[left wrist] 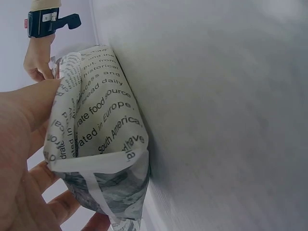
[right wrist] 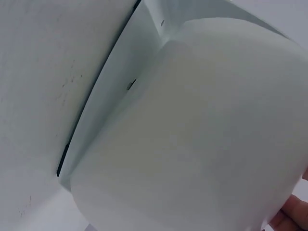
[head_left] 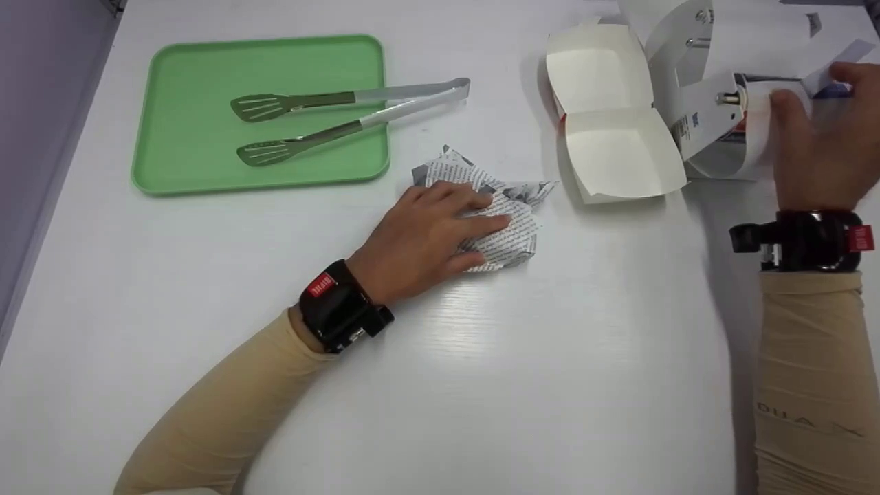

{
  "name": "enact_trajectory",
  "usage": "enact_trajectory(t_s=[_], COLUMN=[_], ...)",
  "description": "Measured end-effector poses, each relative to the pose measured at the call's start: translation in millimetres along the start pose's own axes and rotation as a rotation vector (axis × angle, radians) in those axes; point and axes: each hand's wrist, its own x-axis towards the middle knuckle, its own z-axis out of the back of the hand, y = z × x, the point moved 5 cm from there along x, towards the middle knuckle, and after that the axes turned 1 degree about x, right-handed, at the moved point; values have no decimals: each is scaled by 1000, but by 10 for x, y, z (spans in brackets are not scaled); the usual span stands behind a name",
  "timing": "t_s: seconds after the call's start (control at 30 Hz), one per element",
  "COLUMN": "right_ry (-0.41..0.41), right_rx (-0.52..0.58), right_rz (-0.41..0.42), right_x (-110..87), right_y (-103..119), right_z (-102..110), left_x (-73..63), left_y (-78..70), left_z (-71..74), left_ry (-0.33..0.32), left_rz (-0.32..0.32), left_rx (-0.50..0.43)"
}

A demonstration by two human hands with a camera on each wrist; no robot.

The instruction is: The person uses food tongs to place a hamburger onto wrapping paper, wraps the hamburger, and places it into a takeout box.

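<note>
On the white table, a small folded packet (head_left: 509,237) of newsprint-patterned paper lies under my left hand (head_left: 430,237). The fingers are spread and press on its top; from the left wrist view the packet (left wrist: 106,106) shows printed text and a folded grey-patterned end. Whatever is inside the wrapping is hidden. At the far right my right hand (head_left: 828,144) is at a white roll dispenser (head_left: 705,117), thumb and fingers around a white paper strip (head_left: 760,130). In the right wrist view, curled fingertips (right wrist: 291,214) meet the edge of a broad curved white sheet (right wrist: 192,125).
An opened white paper box (head_left: 622,155) stands between the packet and the dispenser. At the back left is a green tray (head_left: 192,110), with metal tongs (head_left: 309,137) lying across it, their handles past its right edge.
</note>
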Motion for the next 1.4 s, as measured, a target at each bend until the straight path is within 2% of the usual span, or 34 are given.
enact_trajectory(t_s=[0.37, 0.5, 0.77, 1.07, 1.4], right_ry=[-7, -12, 40, 115, 143], right_rx=[-82, -74, -131, 8, -79], right_rz=[-45, -63, -180, -202, -239], right_x=[63, 72, 59, 64, 112], right_y=[-59, -65, -70, -87, -156], right_z=[-17, -2, 13, 5, 13], left_x=[0, 4, 2, -2, 0], left_y=[1, -4, -6, -10, -7], left_z=[4, 7, 7, 8, 8], left_ry=[12, 18, 23, 16, 10], left_rz=[7, 8, 10, 4, 5], left_rx=[-13, -12, 1, 3, 5])
